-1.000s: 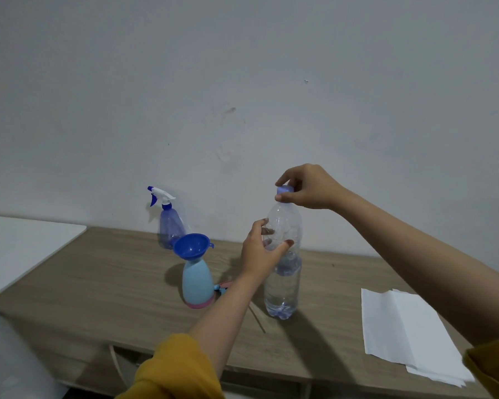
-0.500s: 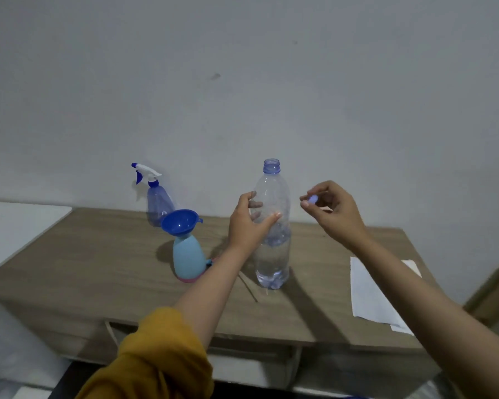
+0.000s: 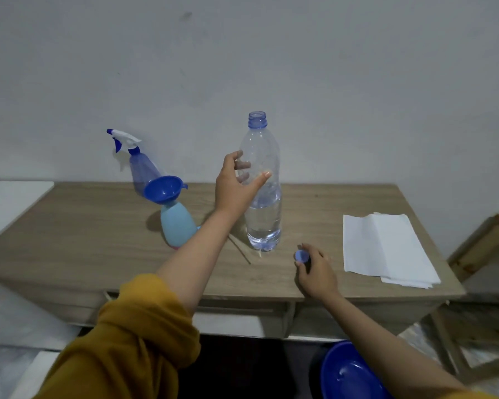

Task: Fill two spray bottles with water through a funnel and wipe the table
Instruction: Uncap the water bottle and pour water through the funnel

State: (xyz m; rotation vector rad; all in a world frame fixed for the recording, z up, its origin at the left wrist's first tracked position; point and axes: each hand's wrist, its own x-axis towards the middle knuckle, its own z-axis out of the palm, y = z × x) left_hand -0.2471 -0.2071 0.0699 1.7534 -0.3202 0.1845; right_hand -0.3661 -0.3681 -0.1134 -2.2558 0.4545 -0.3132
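Water bottle [image 3: 262, 197] upright mid-table, uncapped, left hand [image 3: 234, 185] wrapped round its middle. Right hand [image 3: 314, 269] at bottle's 5 o'clock, low on table [image 3: 98, 240], pinching blue cap [image 3: 302, 256]. Funnel [image 3: 162, 190] sits in light-blue spray bottle [image 3: 177, 224] at 9 o'clock; second spray bottle [image 3: 141, 168] behind it by wall. Paper towels [image 3: 386, 249] at 3 o'clock. Blue basin [image 3: 349, 372] below table edge. Half second ago cap was held up beside neck; now down at tabletop.
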